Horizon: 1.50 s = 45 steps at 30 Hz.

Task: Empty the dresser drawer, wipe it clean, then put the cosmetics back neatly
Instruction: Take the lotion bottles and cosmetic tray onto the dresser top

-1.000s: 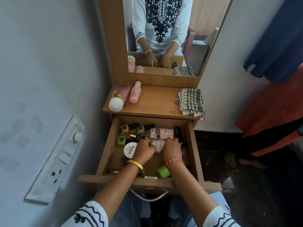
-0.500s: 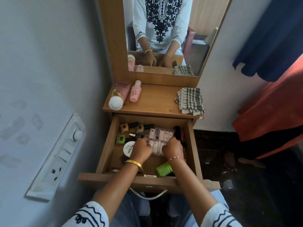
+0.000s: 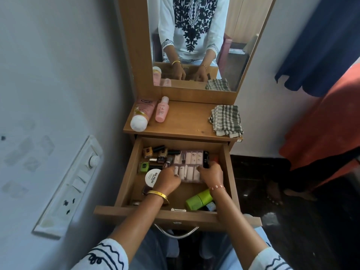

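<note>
The wooden drawer point(image 3: 127, 184) stands pulled out and holds several cosmetics. A clear case of pale nail tips point(image 3: 190, 164) lies in its middle. My left hand point(image 3: 169, 178) grips the case's left edge and my right hand point(image 3: 211, 173) grips its right edge. Left of the case lie several small nail polish bottles point(image 3: 153, 155) and a round white nail polish remover tub point(image 3: 152, 177). A black tube point(image 3: 206, 159) lies at the case's right side. A green bottle point(image 3: 198, 199) lies on its side near the drawer front, under my right wrist.
On the dresser top point(image 3: 187, 121) lie a pink tube with a white cap point(image 3: 141, 115), a pink bottle point(image 3: 162, 112) and a folded checked cloth point(image 3: 227, 120). A mirror point(image 3: 194, 41) rises behind. A switch panel point(image 3: 72, 186) is on the left wall; dark floor lies right.
Both hands have spread apart from the middle of the nail tip case to its left and right edges. The camera has drifted slightly.
</note>
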Tool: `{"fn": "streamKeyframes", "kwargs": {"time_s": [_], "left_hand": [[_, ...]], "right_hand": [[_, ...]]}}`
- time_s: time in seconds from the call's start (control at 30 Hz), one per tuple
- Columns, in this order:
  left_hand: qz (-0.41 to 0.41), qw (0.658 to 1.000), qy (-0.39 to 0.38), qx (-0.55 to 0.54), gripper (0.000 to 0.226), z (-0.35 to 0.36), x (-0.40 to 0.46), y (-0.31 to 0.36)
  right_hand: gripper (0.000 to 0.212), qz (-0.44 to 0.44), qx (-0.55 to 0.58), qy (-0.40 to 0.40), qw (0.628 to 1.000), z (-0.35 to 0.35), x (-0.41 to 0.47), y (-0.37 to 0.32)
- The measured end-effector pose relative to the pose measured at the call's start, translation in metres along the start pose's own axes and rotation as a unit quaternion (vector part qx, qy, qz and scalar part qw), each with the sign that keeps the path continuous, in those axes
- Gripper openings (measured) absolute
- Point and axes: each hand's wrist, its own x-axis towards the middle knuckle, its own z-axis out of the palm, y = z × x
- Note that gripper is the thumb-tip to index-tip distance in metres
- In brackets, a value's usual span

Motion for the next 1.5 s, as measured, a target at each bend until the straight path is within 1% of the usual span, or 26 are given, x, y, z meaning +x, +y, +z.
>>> {"fn": "streamKeyframes", "kwargs": {"time_s": [0.07, 0.13, 0.2, 0.27, 0.37, 0.43, 0.5, 0.53, 0.6, 0.63, 0.7, 0.73, 0.83, 0.93, 0.97, 1.07, 1.2, 1.33, 1.5], "left_hand": [[0.000, 1.000, 0.005, 0.001, 0.037, 0.001, -0.001, 0.000], [0.004, 1.000, 0.011, -0.002, 0.034, 0.000, -0.001, 0.001], [0.007, 1.000, 0.013, -0.007, 0.033, 0.000, -0.001, 0.002], [0.008, 1.000, 0.013, -0.010, 0.032, 0.000, -0.001, 0.002], [0.007, 0.999, 0.012, -0.030, 0.025, -0.002, -0.003, 0.003], [-0.003, 0.998, 0.010, -0.062, 0.034, -0.004, -0.004, 0.006], [-0.022, 0.996, 0.012, -0.091, 0.037, -0.004, -0.002, 0.006], [-0.035, 0.994, 0.014, -0.107, 0.038, -0.005, 0.000, 0.005], [-0.061, 0.988, 0.016, -0.143, 0.040, -0.007, 0.004, 0.004], [-0.069, 0.985, 0.016, -0.158, 0.041, -0.008, 0.005, 0.004], [-0.074, 0.982, 0.012, -0.173, 0.041, -0.008, 0.007, 0.003], [-0.071, 0.982, 0.006, -0.173, 0.040, -0.008, 0.007, 0.003], [-0.070, 0.983, -0.002, -0.167, 0.039, -0.007, 0.009, 0.002], [-0.078, 0.984, 0.011, -0.161, 0.038, -0.007, 0.010, -0.001], [-0.076, 0.985, 0.017, -0.155, 0.037, -0.007, 0.010, -0.002], [-0.065, 0.986, 0.031, -0.147, 0.033, -0.006, 0.011, -0.005], [-0.055, 0.987, 0.036, -0.149, 0.031, -0.007, 0.012, -0.006], [-0.057, 0.983, 0.035, -0.172, 0.030, -0.008, 0.013, -0.005], [-0.074, 0.970, 0.000, -0.231, 0.026, -0.007, 0.013, -0.005]], "right_hand": [[0.052, 0.029, 0.054, 0.002, 0.998, 0.000, 0.006, 0.002], [0.042, 0.049, 0.107, -0.034, 0.993, 0.003, 0.007, 0.003], [0.041, 0.054, 0.110, -0.053, 0.991, 0.006, 0.008, 0.005], [0.039, 0.061, 0.117, -0.040, 0.990, 0.008, 0.010, 0.007], [0.026, 0.083, 0.155, -0.027, 0.984, 0.006, 0.015, 0.009], [0.016, 0.089, 0.160, -0.022, 0.983, 0.005, 0.018, 0.012], [0.008, 0.097, 0.161, -0.011, 0.982, 0.008, 0.022, 0.015], [0.007, 0.100, 0.155, 0.000, 0.983, 0.010, 0.024, 0.017], [0.017, 0.103, 0.148, 0.012, 0.984, 0.011, 0.029, 0.021], [0.016, 0.104, 0.149, 0.012, 0.983, 0.011, 0.028, 0.021], [0.005, 0.108, 0.150, 0.003, 0.983, 0.009, 0.023, 0.018], [0.006, 0.105, 0.149, -0.001, 0.983, 0.008, 0.022, 0.017], [0.018, 0.091, 0.124, -0.008, 0.988, 0.007, 0.023, 0.018], [0.006, 0.051, 0.034, -0.009, 0.998, 0.008, 0.023, 0.017], [0.006, 0.037, -0.001, -0.009, 0.999, 0.008, 0.023, 0.016], [0.018, 0.014, -0.067, -0.010, 0.998, 0.008, 0.023, 0.017], [0.025, 0.012, -0.084, -0.006, 0.996, 0.009, 0.020, 0.017], [0.024, -0.004, -0.105, -0.019, 0.994, 0.011, 0.016, 0.017], [0.022, -0.009, -0.099, -0.043, 0.994, 0.006, 0.014, 0.014]]}}
